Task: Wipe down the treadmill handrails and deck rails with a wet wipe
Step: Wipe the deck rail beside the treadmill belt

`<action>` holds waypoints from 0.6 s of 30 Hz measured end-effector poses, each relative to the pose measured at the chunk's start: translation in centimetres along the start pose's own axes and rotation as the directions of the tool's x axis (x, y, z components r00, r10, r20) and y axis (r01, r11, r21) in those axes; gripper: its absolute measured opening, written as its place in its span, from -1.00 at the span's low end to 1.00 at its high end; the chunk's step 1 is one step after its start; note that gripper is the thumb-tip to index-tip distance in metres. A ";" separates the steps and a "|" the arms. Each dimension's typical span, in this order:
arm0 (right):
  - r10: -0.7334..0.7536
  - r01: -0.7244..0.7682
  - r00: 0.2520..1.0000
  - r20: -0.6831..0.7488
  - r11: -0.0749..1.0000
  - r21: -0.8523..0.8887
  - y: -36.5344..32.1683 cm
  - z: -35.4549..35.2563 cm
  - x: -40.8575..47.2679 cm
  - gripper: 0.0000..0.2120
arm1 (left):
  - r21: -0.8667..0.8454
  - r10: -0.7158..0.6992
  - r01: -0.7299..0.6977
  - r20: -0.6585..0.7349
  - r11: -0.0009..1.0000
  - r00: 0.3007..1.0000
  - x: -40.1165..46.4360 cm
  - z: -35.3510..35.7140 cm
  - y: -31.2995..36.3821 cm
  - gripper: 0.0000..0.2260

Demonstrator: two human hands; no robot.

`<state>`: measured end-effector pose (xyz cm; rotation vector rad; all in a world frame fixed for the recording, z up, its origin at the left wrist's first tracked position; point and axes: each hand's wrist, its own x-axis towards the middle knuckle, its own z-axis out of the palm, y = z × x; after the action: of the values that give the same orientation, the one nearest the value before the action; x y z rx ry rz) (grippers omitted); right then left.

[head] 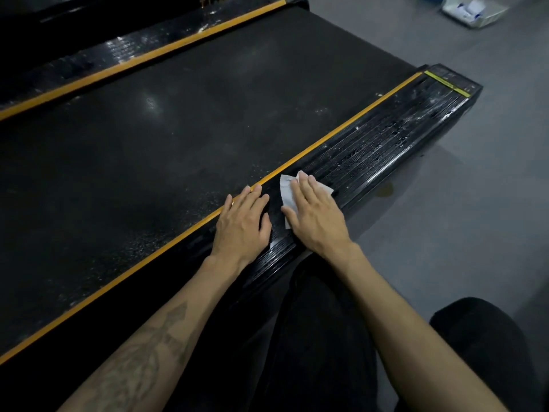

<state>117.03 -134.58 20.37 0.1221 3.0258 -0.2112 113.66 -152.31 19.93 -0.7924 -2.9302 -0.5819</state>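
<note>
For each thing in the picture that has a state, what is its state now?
wet wipe: flat on the near deck rail, under the right hand.
right hand: open, pressing the wipe.
left hand: open, resting on the rail.
near deck rail: wet-streaked ahead of the wipe.
wipe packet: lying on the floor.

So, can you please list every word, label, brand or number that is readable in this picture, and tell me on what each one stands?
No text can be read with certainty.
Orange lettering on the far side rail: cut off by the frame edge and blurred, unreadable.
Yellow strip label at the end of the near deck rail: print too small to read.
White packet on the floor: blue marks only, too blurred to read.
</note>
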 end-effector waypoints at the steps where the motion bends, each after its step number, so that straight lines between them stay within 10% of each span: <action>1: 0.010 -0.010 1.000 -0.004 1.000 0.006 0.6 -0.1 -0.1 -0.32 | 0.002 -0.025 0.025 0.011 1.000 1.000 0.3 0.0 0.4 -0.62; 18: 0.142 -0.141 0.988 -0.061 0.990 0.016 -1.6 1.2 -3.1 -0.31 | 0.083 0.032 -0.036 0.052 0.996 0.998 -0.3 1.6 1.0 -0.47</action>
<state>120.08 -136.53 19.71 0.3493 3.0607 -0.2161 114.49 -151.06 18.79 -0.8573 -2.9577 -0.4390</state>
